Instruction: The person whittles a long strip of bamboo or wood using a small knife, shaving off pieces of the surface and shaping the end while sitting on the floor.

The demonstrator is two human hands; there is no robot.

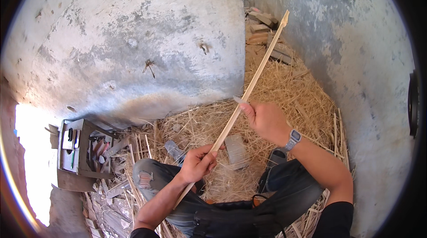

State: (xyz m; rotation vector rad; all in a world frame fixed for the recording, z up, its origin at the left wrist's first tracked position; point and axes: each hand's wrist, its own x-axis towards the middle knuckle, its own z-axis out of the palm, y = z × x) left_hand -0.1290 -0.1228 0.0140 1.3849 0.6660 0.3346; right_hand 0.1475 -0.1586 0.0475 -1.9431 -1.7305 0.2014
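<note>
A long, pale strip of split bamboo or wood (261, 69) runs diagonally from my lap up toward the far right corner, its far end roughly cut. My left hand (198, 164) is closed around its lower part, above my left knee. Higher up, my right hand (270, 122), with a watch on the wrist, is closed on a knife. Only the knife's grey pointed blade (237, 99) shows, lying against the strip by the thumb; its handle is hidden in the fist.
Shavings (284, 89) cover the floor around my legs. A grey block (236, 151) lies between my knees. At left stands a small wooden stand (80, 171) with pens on it. Bricks (262, 38) are piled in the far corner. Worn walls (178, 29) close in ahead and right.
</note>
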